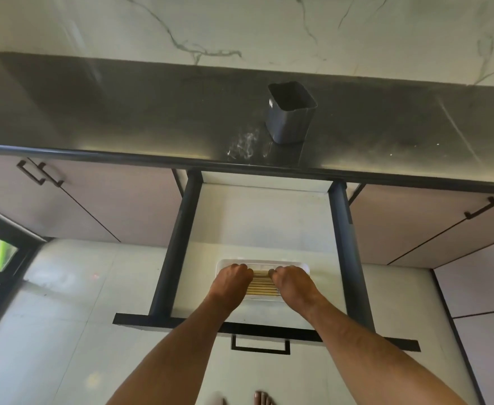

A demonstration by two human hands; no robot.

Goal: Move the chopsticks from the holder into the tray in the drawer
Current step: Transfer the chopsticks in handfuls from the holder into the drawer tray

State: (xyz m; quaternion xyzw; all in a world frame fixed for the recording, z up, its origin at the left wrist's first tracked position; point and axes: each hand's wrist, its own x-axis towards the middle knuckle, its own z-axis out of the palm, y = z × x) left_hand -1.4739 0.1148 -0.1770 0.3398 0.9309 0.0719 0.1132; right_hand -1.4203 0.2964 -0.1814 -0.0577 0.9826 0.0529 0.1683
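Wooden chopsticks [262, 285] lie side by side in a white plastic tray [304, 266], which sits near the front of the open drawer [257, 226]. Left hand [233, 280] and right hand [291, 280] both rest down on the bundle, knuckles up, fingers curled over the sticks; whether either actually clamps them I cannot tell, fingertips hidden. Only a narrow strip of chopsticks shows between the two hands. Tray rim visible just beyond the knuckles and just outside each hand. Past the hands, the white drawer floor runs bare to the back wall. Black drawer sides flank both wrists, well apart from them. Drawer front edge and its black handle [260, 346] sit under the forearms. Farther beyond, on the dark countertop [123, 118], the grey square holder [291, 118] stands upright, close to the counter's front edge.
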